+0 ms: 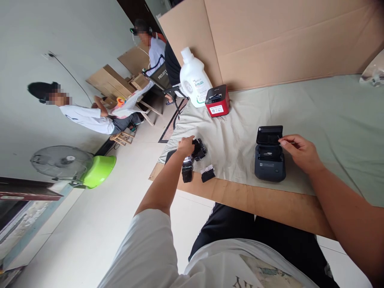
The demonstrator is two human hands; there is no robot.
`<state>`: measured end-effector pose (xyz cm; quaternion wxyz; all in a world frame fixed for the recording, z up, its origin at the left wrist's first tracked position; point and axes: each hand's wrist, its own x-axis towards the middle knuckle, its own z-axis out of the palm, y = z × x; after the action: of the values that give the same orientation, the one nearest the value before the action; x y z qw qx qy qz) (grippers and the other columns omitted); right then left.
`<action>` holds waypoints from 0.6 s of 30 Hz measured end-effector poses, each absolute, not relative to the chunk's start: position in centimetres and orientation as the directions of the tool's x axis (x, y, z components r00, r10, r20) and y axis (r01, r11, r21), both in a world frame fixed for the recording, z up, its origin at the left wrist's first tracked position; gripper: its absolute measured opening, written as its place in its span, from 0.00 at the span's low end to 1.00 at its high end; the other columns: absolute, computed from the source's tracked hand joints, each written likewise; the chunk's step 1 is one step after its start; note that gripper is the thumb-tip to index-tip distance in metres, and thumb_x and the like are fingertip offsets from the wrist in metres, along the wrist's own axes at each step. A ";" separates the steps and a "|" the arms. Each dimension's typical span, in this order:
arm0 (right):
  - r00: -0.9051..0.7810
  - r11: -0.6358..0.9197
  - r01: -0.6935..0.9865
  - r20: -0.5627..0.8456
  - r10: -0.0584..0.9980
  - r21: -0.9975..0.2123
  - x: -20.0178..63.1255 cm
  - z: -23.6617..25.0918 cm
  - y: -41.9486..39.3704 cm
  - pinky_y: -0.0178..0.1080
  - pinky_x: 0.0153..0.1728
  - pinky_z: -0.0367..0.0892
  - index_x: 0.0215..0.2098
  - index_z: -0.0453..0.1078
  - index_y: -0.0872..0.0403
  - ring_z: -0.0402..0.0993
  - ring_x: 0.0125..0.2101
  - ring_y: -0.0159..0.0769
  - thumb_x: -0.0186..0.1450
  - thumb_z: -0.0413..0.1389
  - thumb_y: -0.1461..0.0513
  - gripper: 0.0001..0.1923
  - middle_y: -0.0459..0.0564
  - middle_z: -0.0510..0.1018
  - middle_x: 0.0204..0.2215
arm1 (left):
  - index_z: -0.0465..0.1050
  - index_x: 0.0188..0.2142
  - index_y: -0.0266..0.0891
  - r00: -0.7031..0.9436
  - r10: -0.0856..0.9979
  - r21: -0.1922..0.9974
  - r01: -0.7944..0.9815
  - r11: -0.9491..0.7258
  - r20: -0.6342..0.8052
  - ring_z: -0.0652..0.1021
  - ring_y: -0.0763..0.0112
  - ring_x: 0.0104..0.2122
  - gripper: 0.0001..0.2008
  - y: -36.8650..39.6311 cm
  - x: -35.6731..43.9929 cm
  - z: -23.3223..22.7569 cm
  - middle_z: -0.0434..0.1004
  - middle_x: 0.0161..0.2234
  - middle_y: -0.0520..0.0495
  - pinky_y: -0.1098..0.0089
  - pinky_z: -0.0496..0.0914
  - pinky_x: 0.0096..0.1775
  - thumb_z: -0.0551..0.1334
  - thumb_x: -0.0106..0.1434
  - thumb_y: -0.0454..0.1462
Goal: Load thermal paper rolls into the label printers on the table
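A dark label printer point(270, 163) stands near the table's front edge with its lid point(269, 135) raised. My right hand point(301, 153) is closed in a pinch at the lid's right edge. Farther left, my left hand point(186, 146) reaches over a cluster of shiny black pieces point(199, 149), its index finger stretched out; the other fingers are partly hidden. Below that hand lies a black strip-like piece point(187, 173). Beside it is a small black and white piece point(208, 173), whose kind I cannot make out.
A red and black box-shaped device point(217, 101) and a white detergent bottle point(195, 78) stand at the back left. Cardboard point(270, 44) walls off the table's rear. Two people sit beyond on the left, near a fan point(61, 160) and a green basin point(100, 171).
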<state>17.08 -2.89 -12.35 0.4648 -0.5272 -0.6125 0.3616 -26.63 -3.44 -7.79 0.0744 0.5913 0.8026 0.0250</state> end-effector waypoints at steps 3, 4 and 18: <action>-0.019 0.177 0.303 0.179 0.984 -0.936 17.1 -12.4 -2.9 0.44 0.41 0.70 0.35 0.75 0.51 0.74 0.35 0.39 0.58 0.60 0.43 0.21 0.52 0.81 0.36 | 0.74 0.50 0.39 -0.294 0.950 0.135 0.942 0.307 -0.108 0.69 0.45 0.57 0.24 -2.5 -26.5 -7.7 0.73 0.52 0.36 0.52 0.65 0.57 0.65 0.51 0.31; -0.023 0.179 0.298 0.180 0.983 -0.938 17.1 -12.5 -2.8 0.44 0.41 0.70 0.35 0.75 0.50 0.74 0.35 0.39 0.58 0.60 0.43 0.21 0.51 0.81 0.35 | 0.74 0.49 0.39 -0.292 0.951 0.142 0.942 0.304 -0.100 0.71 0.47 0.56 0.24 -2.5 -26.3 -7.5 0.72 0.52 0.36 0.55 0.66 0.56 0.65 0.50 0.31; -0.041 0.233 0.272 0.230 0.972 -0.934 17.0 -12.9 -2.5 0.46 0.39 0.72 0.34 0.75 0.50 0.75 0.34 0.40 0.60 0.59 0.45 0.17 0.50 0.81 0.33 | 0.72 0.42 0.36 0.700 0.635 0.933 0.344 0.102 -0.327 0.76 0.69 0.28 0.20 -8.7 -14.8 1.3 0.76 0.37 0.44 0.70 0.70 0.28 0.71 0.51 0.41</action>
<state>16.97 -2.55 -12.89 0.4790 -0.5002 -0.6220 0.3654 -14.76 -8.73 1.32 0.6431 0.6606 0.3704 0.1130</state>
